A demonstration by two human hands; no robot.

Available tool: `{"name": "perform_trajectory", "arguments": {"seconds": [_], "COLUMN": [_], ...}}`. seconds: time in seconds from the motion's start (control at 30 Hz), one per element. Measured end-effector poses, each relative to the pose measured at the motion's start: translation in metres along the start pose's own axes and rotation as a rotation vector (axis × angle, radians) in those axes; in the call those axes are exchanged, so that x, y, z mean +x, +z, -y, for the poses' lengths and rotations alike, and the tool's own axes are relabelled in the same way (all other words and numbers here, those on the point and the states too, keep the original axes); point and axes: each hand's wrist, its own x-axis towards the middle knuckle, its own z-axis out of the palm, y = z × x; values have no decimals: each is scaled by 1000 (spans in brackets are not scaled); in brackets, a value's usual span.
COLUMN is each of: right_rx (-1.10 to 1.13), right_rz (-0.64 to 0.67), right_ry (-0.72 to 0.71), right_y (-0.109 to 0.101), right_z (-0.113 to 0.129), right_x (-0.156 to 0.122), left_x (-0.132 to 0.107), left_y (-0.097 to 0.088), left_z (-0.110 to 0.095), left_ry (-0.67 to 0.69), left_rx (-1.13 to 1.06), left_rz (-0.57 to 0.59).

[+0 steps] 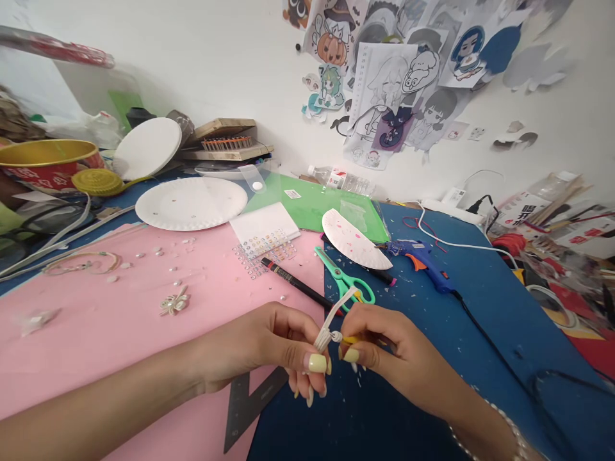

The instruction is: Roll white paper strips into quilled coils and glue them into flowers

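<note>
My left hand (276,349) pinches a folded loop of cream ribbon (331,323) between thumb and fingers, low in the middle of the view. My right hand (384,349) is closed too, its fingertips pressed against the bottom of the same ribbon where it is gathered. The ribbon's loops stick up towards the green scissors (343,282). Both hands hover above the edge where the pink sheet (120,320) meets the blue table cover (480,320). A finished cream ribbon bow (173,302) lies on the pink sheet to the left.
Behind the hands lie a black pen (298,285), a blue glue gun (423,259) with its cord, a half paper plate (353,240), a whole paper plate (191,203), a sticker-gem sheet (264,246) and a green mat (317,205). A dark set square (250,400) sits under my left hand. Clutter fills both sides.
</note>
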Motion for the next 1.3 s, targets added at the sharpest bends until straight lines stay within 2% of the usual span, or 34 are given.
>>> {"name": "perform_trajectory", "arguments": {"seconds": [0.2, 0.3, 0.6, 0.73, 0.9, 1.0, 1.3], "right_rx": [119, 140, 83, 51, -120, -92, -39], "right_rz": [43, 21, -39, 37, 77, 80, -18], "right_ry": [201, 238, 143, 125, 0, 4, 15], "right_y": [0, 2, 7, 4, -2, -2, 6], "right_z": [-1, 0, 2, 4, 4, 3, 2], "right_x": [0, 1, -1, 0, 0, 0, 2], "left_x": [1, 2, 3, 2, 1, 1, 0], "left_y": [1, 0, -2, -2, -2, -1, 1], "left_z": [3, 6, 6, 5, 6, 6, 7], "left_ry": [-23, -28, -3, 7, -2, 3, 24], "left_rx": [1, -2, 8, 28, 14, 11, 45], "left_rz": [27, 55, 29, 2, 20, 34, 14]}}
